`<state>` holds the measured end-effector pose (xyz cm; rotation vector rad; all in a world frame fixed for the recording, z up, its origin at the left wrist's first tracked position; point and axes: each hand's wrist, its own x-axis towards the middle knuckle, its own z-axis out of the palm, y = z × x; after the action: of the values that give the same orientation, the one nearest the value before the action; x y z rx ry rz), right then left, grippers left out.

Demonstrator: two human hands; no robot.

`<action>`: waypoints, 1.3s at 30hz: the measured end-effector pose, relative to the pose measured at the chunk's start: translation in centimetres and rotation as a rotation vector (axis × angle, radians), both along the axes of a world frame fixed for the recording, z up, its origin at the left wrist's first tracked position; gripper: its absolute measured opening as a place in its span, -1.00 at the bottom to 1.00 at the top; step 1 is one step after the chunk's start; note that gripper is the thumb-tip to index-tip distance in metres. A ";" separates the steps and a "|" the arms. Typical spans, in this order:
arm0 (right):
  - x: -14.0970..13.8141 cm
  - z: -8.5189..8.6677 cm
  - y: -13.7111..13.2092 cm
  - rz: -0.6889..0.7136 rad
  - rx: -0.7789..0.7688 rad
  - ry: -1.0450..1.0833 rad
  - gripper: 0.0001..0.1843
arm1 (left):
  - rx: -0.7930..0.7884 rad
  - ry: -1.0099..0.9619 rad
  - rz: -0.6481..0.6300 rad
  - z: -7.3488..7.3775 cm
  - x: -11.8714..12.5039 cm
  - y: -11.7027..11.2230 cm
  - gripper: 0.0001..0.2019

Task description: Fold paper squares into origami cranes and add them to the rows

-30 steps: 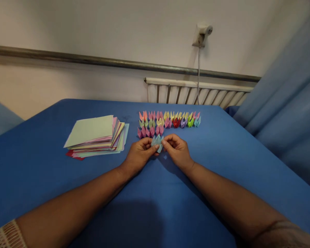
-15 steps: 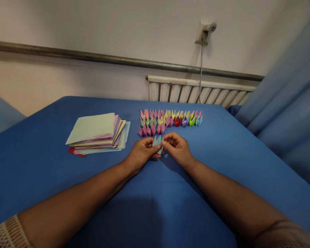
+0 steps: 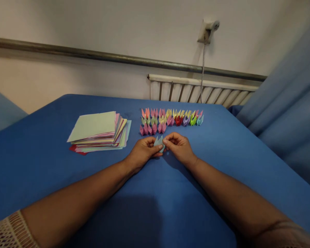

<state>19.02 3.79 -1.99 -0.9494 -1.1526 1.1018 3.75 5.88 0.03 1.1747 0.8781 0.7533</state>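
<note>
A small pale-blue origami crane (image 3: 158,141) is held up between my two hands over the blue table. My left hand (image 3: 143,152) pinches its left and lower part between thumb and fingers. On the other side, the thumb and forefinger of my right hand (image 3: 179,147) grip its right tip. The fingertips cover part of the paper. Just beyond my hands stand rows of folded paper cranes (image 3: 171,120) in pink, yellow, green, red, purple and light blue.
To the left lies a stack of coloured paper sheets (image 3: 93,126), pale green on top. The blue-covered table (image 3: 150,213) reaches back to a radiator (image 3: 178,88) and a wall pipe (image 3: 113,58). A cord hangs from a wall socket (image 3: 206,31). Blue curtain (image 3: 286,120) hangs at right.
The whole view has shifted slightly. Both hands keep hold of the pale-blue crane, and the right fingertips have moved a little on its right tip.
</note>
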 end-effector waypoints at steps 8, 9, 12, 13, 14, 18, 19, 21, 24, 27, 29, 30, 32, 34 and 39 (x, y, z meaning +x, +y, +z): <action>-0.3 0.2 0.0 -0.021 -0.048 0.022 -0.68 | 0.018 0.002 -0.013 0.0 0.0 0.0 -0.71; -0.2 0.2 -0.1 -0.009 -0.049 0.019 -0.67 | 0.022 0.009 -0.018 0.0 0.0 0.0 -0.71; -0.1 0.2 -0.1 0.030 -0.041 0.021 -0.68 | 0.025 0.039 -0.034 0.1 -0.1 0.0 -0.72; -0.1 0.2 -0.2 0.035 -0.040 0.022 -0.68 | 0.020 0.043 -0.039 0.1 -0.2 0.1 -0.73; 0.0 0.1 -0.2 0.036 -0.043 0.022 -0.68 | 0.012 0.042 -0.047 0.2 -0.2 0.1 -0.73; 0.3 0.1 -0.2 0.074 -0.070 0.060 -0.65 | -0.057 -0.002 -0.106 0.4 -0.5 0.3 -0.74; 0.4 0.1 -0.1 0.089 -0.077 0.079 -0.65 | -0.086 -0.021 -0.128 0.5 -0.6 0.3 -0.74; 0.6 0.1 -0.1 0.116 -0.080 0.104 -0.67 | -0.148 -0.056 -0.172 0.6 -0.8 0.5 -0.76; 0.8 0.2 0.0 0.164 -0.048 0.098 -0.73 | -0.222 -0.085 -0.216 0.6 -1.0 0.7 -0.80; 0.9 0.3 -0.1 0.187 -0.015 0.084 -0.77 | -0.251 -0.097 -0.225 0.5 -1.1 0.7 -0.81; 0.9 0.4 -0.1 0.187 -0.007 0.071 -0.78 | -0.254 -0.097 -0.220 0.5 -1.0 0.7 -0.82; 0.9 0.4 -0.1 0.185 -0.006 0.064 -0.79 | -0.252 -0.094 -0.216 0.5 -1.0 0.7 -0.82; 0.9 0.4 -0.1 0.178 -0.002 0.053 -0.80 | -0.244 -0.087 -0.209 0.5 -1.0 0.7 -0.82; 0.9 0.4 0.0 0.172 0.000 0.043 -0.80 | -0.236 -0.084 -0.204 0.5 -1.0 0.7 -0.82; 0.9 0.2 0.3 0.160 -0.020 0.012 -0.77 | -0.199 -0.080 -0.191 0.4 -1.0 0.9 -0.80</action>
<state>19.97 4.06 -1.77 -0.8756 -1.2260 1.2477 2.77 6.79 0.41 1.0283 0.7448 0.5407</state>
